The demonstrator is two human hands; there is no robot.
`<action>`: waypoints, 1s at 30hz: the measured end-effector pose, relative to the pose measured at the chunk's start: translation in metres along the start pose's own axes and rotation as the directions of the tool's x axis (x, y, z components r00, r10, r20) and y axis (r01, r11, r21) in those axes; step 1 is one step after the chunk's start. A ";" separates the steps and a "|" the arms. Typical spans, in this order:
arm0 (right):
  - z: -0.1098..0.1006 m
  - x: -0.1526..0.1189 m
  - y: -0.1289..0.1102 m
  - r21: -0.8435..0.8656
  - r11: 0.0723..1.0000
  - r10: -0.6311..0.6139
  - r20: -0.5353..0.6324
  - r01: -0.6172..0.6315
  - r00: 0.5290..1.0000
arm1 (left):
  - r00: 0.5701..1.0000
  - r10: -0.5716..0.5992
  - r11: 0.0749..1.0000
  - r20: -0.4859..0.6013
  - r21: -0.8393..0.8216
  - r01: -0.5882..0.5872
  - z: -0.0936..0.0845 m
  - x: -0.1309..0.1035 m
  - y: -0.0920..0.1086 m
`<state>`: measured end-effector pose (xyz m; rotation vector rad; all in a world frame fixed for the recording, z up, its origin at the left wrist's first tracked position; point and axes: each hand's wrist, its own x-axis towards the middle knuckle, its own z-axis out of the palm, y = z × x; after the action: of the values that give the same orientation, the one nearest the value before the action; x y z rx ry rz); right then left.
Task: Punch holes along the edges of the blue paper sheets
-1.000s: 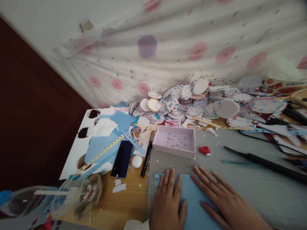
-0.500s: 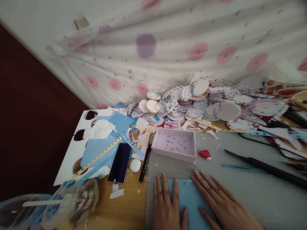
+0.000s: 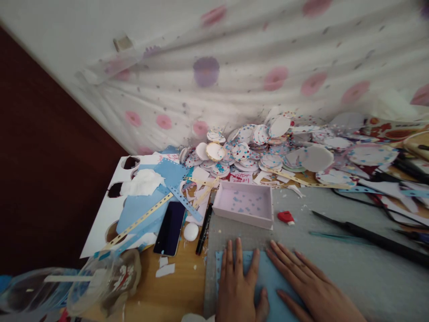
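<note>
A blue sheet of paper (image 3: 264, 273) lies on the grey cutting mat (image 3: 338, 268). My left hand (image 3: 239, 286) rests flat on its left part with the fingers stretched out; small punched holes show along the sheet's left edge. Across the right part my right hand (image 3: 301, 281) lies flat too, fingers extended. Both hands hold nothing. Just beyond them stands a shallow white box (image 3: 243, 217) with small blue heart-shaped bits inside. A small red tool with a pale tip (image 3: 286, 218) lies right of the box.
Left of the mat are a black marker (image 3: 203, 230), a smartphone (image 3: 170, 228) and a round white object (image 3: 191, 231). Decorated paper discs (image 3: 241, 152) are heaped along the curtain (image 3: 234, 98). A black pen-like tool (image 3: 362, 230) lies at right; clear plastic cups (image 3: 85, 290) stand front left.
My left hand has shifted slightly right on the blue sheet, uncovering its holed left edge. My right hand stays nearly in place. The camera view has moved slightly.
</note>
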<state>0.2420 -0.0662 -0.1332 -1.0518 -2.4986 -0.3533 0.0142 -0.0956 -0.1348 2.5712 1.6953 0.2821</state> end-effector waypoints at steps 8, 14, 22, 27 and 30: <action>-0.013 -0.019 0.016 -0.100 0.994 -0.031 0.046 0.035 0.998 | 0.998 -0.056 0.991 -0.025 0.118 0.059 0.006 -0.024 -0.018; -0.007 -0.020 -0.001 -0.025 0.997 0.070 -0.022 -0.071 0.997 | 0.998 -0.016 0.998 0.065 0.054 0.013 -0.021 0.000 -0.034; -0.031 -0.034 0.047 0.091 0.986 0.149 -0.115 -0.139 0.982 | 0.920 0.314 0.948 0.236 -0.033 -0.315 -0.048 0.051 -0.085; -0.037 -0.065 0.117 -0.238 0.919 0.308 -0.066 -0.314 0.949 | 0.892 0.378 0.921 0.249 -0.003 -0.389 -0.063 0.057 -0.091; -0.032 -0.079 0.143 -0.270 0.904 0.331 -0.052 -0.333 0.942 | 0.974 0.203 0.971 0.099 0.109 -0.213 -0.066 0.042 -0.063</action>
<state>0.4040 -0.0295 -0.1308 -1.5566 -2.2488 -0.6088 -0.0387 -0.0355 -0.0741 2.8067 1.4579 0.0756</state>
